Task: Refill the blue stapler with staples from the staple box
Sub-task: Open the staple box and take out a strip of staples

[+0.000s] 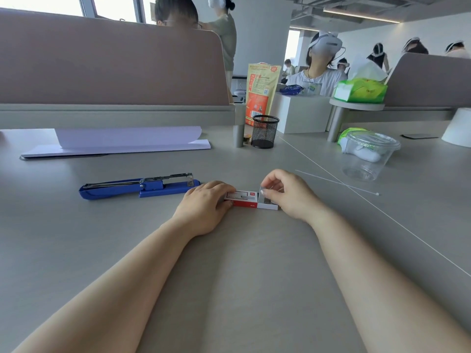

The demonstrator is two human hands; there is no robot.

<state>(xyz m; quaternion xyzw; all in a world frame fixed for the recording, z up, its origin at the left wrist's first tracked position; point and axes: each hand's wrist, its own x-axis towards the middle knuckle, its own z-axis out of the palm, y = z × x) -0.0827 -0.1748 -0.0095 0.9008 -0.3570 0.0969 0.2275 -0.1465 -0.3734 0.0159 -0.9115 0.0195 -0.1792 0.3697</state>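
The blue stapler [139, 188] lies flat on the grey desk, left of my hands, with its metal magazine swung up and open. A small red and white staple box [246, 198] rests on the desk in front of me, its white inner tray [267, 206] slid out to the right. My left hand [206, 205] grips the box's left end and holds it down. Over the tray, my right hand [285, 193] pinches a silvery strip of staples [265, 191] between thumb and fingers.
A stack of white paper [122, 143] lies at the back left. A black mesh pen cup [265, 131] and an orange pouch [261, 91] stand behind. A clear plastic tub [368, 155] and a thin white stick [336, 182] are to the right. Other people sit beyond the divider.
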